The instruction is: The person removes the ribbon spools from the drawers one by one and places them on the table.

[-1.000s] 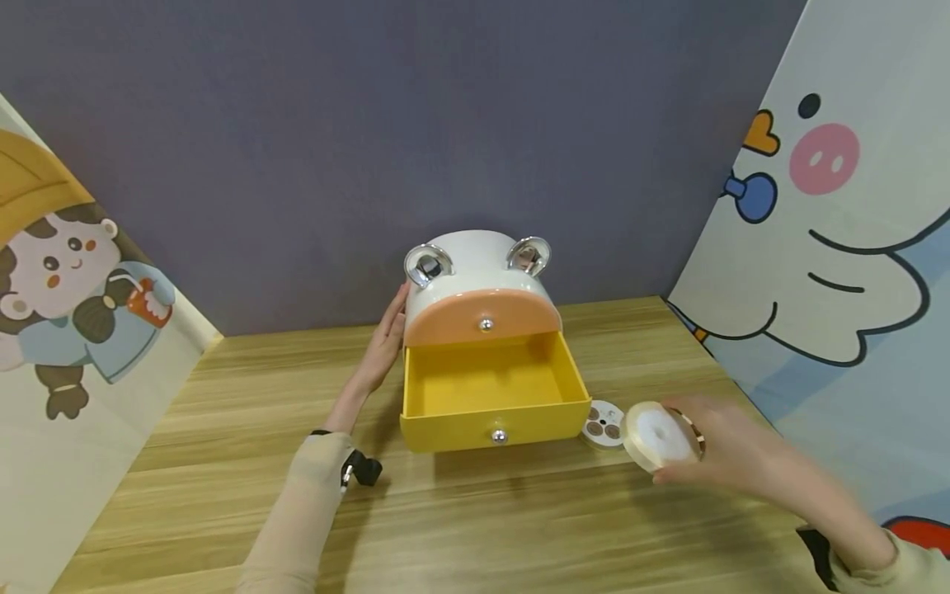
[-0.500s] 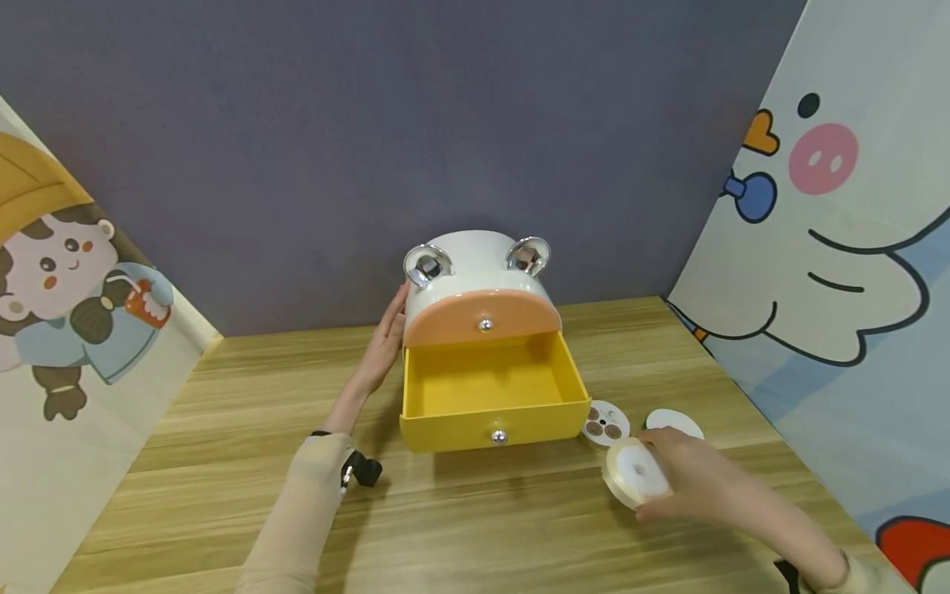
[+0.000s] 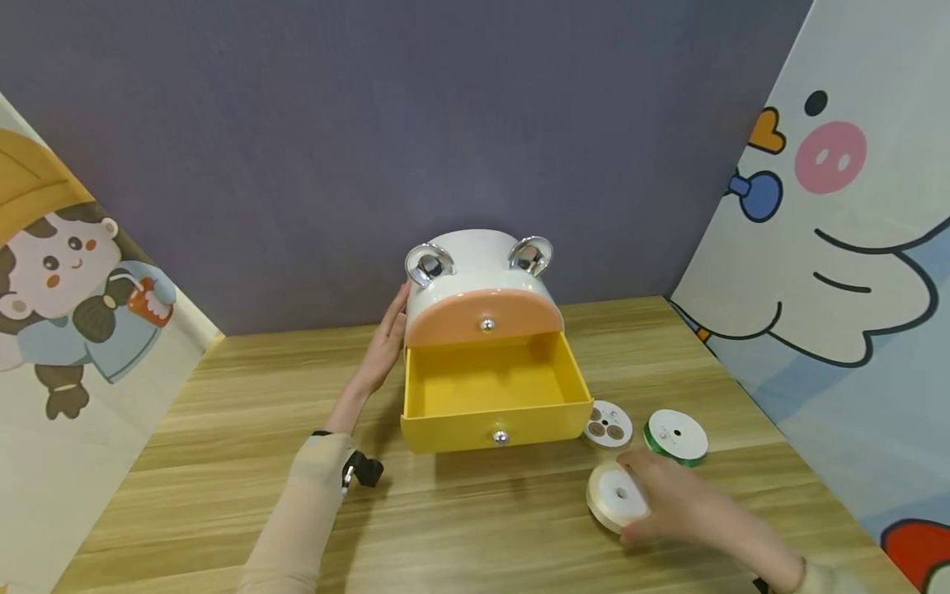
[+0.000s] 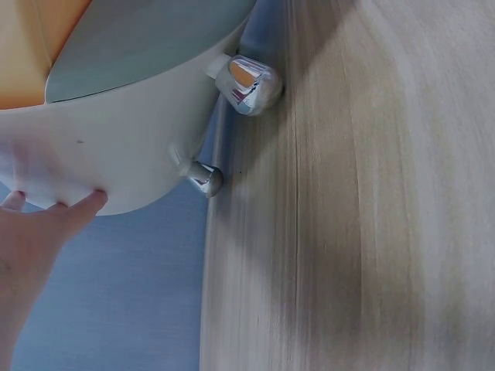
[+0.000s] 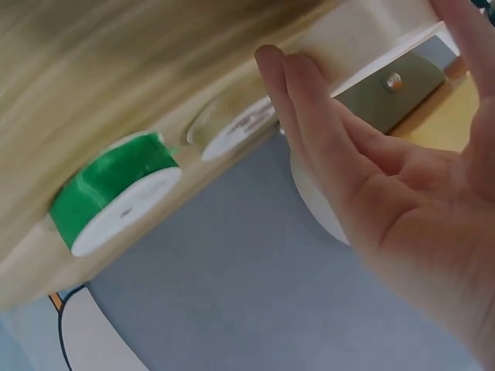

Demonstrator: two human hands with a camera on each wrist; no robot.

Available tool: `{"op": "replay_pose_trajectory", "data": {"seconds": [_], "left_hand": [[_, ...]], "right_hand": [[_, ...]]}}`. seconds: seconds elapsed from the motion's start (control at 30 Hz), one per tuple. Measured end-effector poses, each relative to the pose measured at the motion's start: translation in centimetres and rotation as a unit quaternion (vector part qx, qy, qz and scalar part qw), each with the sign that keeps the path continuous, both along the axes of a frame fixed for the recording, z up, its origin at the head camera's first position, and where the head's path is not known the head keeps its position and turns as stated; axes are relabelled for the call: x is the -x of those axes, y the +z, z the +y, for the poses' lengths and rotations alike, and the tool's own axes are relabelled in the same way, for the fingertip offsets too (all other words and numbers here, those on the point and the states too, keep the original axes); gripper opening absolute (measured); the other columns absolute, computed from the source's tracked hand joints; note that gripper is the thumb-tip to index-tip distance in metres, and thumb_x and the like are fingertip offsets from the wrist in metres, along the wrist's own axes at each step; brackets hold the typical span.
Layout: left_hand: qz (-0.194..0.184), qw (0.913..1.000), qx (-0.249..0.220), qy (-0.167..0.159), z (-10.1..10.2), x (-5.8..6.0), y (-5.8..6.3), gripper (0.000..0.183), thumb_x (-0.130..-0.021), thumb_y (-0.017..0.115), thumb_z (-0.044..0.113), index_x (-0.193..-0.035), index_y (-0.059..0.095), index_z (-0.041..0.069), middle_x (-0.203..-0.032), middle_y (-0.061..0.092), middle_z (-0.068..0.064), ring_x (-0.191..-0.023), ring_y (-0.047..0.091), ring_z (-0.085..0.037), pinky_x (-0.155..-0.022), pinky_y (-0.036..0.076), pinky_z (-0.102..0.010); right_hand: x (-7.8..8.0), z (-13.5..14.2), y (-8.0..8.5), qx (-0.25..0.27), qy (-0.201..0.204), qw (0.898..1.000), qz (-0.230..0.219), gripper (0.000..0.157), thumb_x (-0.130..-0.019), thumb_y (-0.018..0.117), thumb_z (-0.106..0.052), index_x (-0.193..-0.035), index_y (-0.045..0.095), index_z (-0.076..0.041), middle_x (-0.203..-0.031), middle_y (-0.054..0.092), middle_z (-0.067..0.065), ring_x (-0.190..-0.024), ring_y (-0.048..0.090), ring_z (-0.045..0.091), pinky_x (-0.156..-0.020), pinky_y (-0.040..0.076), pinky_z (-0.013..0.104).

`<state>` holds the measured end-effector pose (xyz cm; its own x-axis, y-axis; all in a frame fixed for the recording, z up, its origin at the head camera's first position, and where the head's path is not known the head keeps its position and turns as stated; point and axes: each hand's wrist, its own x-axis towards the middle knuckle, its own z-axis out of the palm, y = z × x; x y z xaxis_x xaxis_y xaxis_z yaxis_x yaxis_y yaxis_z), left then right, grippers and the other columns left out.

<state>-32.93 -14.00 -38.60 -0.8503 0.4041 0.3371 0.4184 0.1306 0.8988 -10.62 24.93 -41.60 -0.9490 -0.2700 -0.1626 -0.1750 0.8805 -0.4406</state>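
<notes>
A white animal-shaped drawer box (image 3: 475,256) has an orange top drawer front (image 3: 453,322) and a yellow lower drawer (image 3: 493,425) pulled out, with nothing inside. My left hand (image 3: 380,351) rests against the box's left side; the left wrist view shows its fingertips touching the white shell (image 4: 116,154). In front of the box and to its right, my right hand (image 3: 679,499) grips a cream ribbon spool (image 3: 612,499) between thumb and fingers. The right wrist view shows the spool (image 5: 363,39) at the top, partly cut off. Whether it touches the table cannot be told.
A green ribbon spool (image 3: 677,435) lies flat at the right, white face up. Another spool (image 3: 610,425), with brown circles on its face, lies beside the yellow drawer's right corner. A grey wall (image 3: 312,165) stands behind the wooden table (image 3: 475,536), with printed panels at both sides.
My right hand has carried the cream ribbon spool left and toward me, uncovering the green spool. The left hand and the box have stayed in place.
</notes>
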Motion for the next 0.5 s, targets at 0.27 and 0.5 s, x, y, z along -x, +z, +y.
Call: {"op": "replay_pose_trajectory", "data": {"seconds": [0.27,0.5], "left_hand": [[0.001,0.9999,0.009,0.010,0.1,-0.1,0.2,0.052,-0.110,0.025,0.015,-0.161,0.015,0.018,-0.169,0.003,-0.012,-0.156,0.007,-0.033,-0.124,0.014,-0.059],[-0.003,0.9999,0.010,0.012,0.0,-0.1,0.1,0.052,-0.110,0.026,0.015,-0.161,0.015,0.018,-0.169,0.004,-0.011,-0.156,0.005,-0.032,-0.124,0.013,-0.060]], "right_hand": [[-0.1,-0.3,-1.2,-0.003,0.014,1.000,0.022,0.095,-0.049,0.095,-0.044,-0.124,0.058,0.003,-0.125,0.063,0.021,-0.112,0.061,0.037,-0.096,0.051,0.058],[0.0,-0.6,-1.7,-0.017,0.006,0.999,0.032,0.095,-0.048,0.096,-0.040,-0.124,0.059,0.004,-0.123,0.063,0.021,-0.110,0.062,0.037,-0.096,0.052,0.057]]}}
